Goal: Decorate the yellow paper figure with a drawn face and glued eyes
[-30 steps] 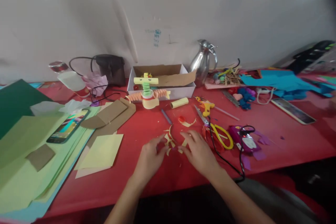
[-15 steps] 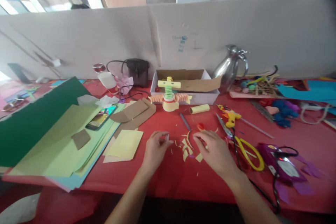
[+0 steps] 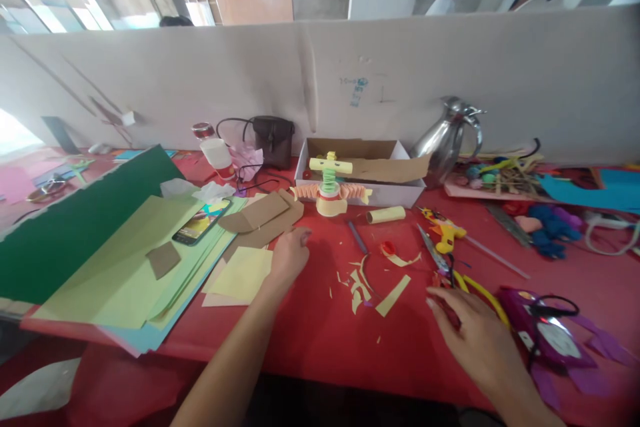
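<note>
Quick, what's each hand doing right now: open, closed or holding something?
Left hand: loosely curled near the square pale-yellow paper; contents cannot be told.
Right hand: half-curled by the red-handled metal scissors; whether it holds them cannot be told.

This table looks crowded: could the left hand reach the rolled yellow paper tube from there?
Probably yes: between the left hand and the yellow paper tube, only the low purplish stick seems to lie in the way.

Silver-bladed scissors [image 3: 432, 245] lie flat, tips pointing away, red handles partly hidden
</note>
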A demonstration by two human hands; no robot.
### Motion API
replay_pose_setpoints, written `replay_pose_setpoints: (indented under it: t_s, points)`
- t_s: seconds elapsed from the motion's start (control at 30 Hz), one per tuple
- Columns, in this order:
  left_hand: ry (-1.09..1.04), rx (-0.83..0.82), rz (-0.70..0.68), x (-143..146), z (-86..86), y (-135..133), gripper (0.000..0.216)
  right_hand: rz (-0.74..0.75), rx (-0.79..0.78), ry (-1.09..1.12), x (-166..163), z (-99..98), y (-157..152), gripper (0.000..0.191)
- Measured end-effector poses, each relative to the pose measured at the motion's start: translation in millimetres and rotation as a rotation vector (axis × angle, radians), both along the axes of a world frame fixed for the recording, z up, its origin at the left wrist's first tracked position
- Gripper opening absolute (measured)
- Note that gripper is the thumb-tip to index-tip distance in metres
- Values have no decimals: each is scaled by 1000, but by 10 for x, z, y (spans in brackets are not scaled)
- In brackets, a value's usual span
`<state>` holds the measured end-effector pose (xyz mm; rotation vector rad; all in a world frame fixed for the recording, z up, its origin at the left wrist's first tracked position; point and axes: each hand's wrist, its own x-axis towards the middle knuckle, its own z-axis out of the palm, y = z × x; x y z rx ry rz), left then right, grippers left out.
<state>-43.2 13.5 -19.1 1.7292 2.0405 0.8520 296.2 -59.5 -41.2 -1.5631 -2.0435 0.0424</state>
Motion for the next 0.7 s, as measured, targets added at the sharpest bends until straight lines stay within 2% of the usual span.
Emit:
replay_pose_setpoints:
  t_s: [0.1, 0.2, 0.37, 0.53, 0.7]
  points:
    - [-29, -5, 33, -16, 2, 56, 31, 25, 4, 14, -105, 53, -16, 19]
    - [-80, -11, 104, -167, -17, 114, 20, 103, -64, 20, -357, 145, 17, 21]
    - [-130, 25, 339, -785, -1, 126, 27, 261, -141, -70, -880, 325, 377, 23]
    - [-53, 44, 608, -1369, 90, -39, 27, 157, -155, -255, -1257, 344, 835, 26]
    - [74, -111, 693, -1494, 88, -36, 57, 85, -174, -323, -1376, 232, 968, 36]
